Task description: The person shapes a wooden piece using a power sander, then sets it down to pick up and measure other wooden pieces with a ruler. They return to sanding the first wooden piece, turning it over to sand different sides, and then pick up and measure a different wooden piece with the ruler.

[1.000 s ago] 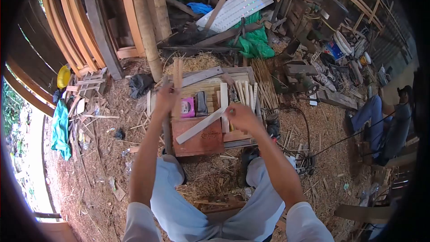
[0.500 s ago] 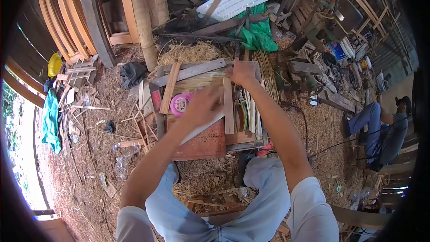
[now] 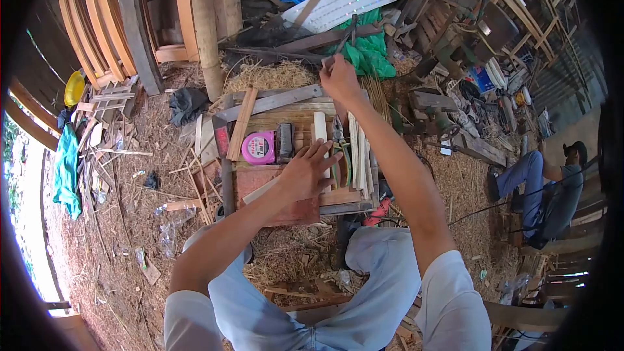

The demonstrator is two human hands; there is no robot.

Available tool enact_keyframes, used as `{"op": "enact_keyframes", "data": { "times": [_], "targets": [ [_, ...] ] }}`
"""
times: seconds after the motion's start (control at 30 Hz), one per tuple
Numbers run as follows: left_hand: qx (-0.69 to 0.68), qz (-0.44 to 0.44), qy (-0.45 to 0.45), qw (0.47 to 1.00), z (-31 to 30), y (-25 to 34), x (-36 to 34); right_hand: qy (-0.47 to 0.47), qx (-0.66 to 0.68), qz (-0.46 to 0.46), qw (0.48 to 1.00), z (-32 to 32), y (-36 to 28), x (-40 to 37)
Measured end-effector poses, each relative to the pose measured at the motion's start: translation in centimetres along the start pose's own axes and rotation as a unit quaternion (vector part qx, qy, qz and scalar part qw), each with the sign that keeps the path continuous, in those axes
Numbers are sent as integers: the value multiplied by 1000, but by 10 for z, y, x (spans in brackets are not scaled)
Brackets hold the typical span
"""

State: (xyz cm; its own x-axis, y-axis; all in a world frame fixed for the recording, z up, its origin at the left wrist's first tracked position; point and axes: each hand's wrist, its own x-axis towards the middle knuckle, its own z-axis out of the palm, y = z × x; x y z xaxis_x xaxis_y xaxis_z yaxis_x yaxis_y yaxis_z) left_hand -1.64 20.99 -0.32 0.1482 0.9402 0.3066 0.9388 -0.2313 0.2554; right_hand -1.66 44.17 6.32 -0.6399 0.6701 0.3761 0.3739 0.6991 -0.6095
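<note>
My left hand [image 3: 307, 172] lies palm down with its fingers spread, over the lower end of a pale wood strip [image 3: 320, 126] on the low work table [image 3: 338, 209]. Beyond the table's far edge, my right hand [image 3: 340, 80] is closed around something small and brownish that I cannot make out. A pink tape measure [image 3: 259, 148] and a dark block-like tool [image 3: 285, 142] sit left of the strip. Pliers with green handles [image 3: 346, 156] and several thin wood strips [image 3: 361, 156] lie to its right. A grey metal bar [image 3: 270, 103] crosses the table's far side.
A reddish board [image 3: 260, 185] covers the table's near left part. Wood shavings and scraps litter the ground. Curved wooden frames [image 3: 97, 19] and a bamboo post [image 3: 208, 32] stand at the far left. A bench vise [image 3: 443, 120] is at the right; another person [image 3: 552, 188] sits farther right.
My left hand has moved right and down onto the pale strip, uncovering the dark tool. My right hand has moved up and away, past the table's far edge. The flat strip beside the pliers is no longer visible there.
</note>
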Motion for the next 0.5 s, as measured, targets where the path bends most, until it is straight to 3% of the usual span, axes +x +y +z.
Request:
{"op": "enact_keyframes", "data": {
  "times": [0.13,0.23,0.27,0.37,0.47,0.5],
  "targets": [
    [-64,1,59,996,-3,2,2,82,62,-24,994,-29,-25,1],
    [-115,-171,119,971,2,-3,8,212,180,-78,957,-64,-38,0],
    [-112,-167,118,972,2,-10,9,217,181,-78,956,-78,-41,-4],
    [-160,-199,89,963,-5,-20,9,223,343,18,912,-122,-37,-43],
    [-235,-216,151,935,-29,-4,28,185,465,169,849,-142,-19,-99],
    [-511,-244,167,807,-38,3,31,169,498,186,830,-143,-14,-118]
  ]
}}
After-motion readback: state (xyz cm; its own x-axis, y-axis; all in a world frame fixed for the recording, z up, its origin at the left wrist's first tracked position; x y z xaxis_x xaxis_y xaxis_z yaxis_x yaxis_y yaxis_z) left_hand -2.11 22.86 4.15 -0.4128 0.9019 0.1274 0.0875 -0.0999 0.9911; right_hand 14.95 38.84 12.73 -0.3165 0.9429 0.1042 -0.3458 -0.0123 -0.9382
